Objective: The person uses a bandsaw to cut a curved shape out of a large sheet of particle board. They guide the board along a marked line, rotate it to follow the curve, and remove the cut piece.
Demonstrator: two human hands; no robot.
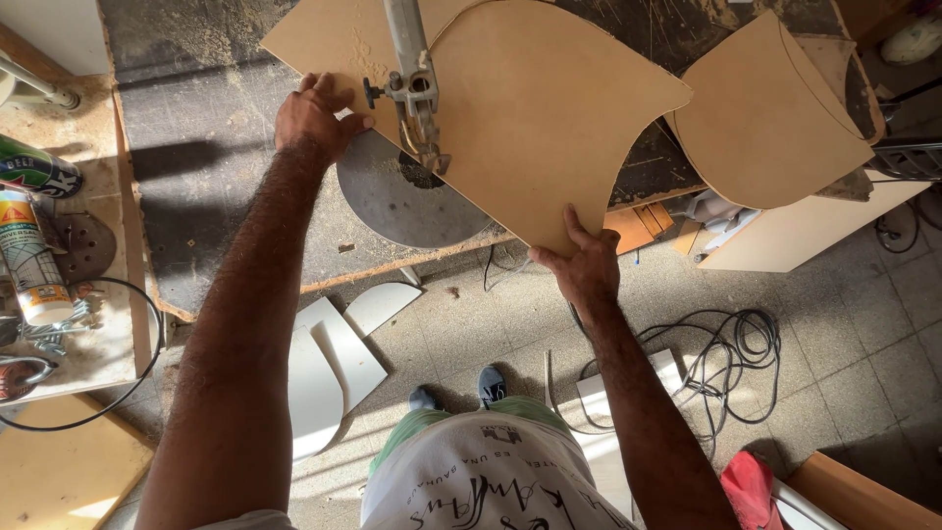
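Your MDF panel (535, 108) lay flat on the dusty counter (211, 157), spanning the round steel saw table (392, 201). The blade guide (420, 108) stood at the panel's left curved edge, in the cut. The panel's near corner overhung the counter edge. Your left hand (316, 120) was pressed flat on the panel's left part, fingers spread, just beside the guide. Your right hand (581, 267) gripped the overhanging near corner, thumb on top. Hands were well apart, guide between them. A second curved MDF piece (770, 113) sat close on the right, near the panel's right tip. White offcuts (334, 358) and coiled cable (731, 358) lay on the floor (863, 324) below.
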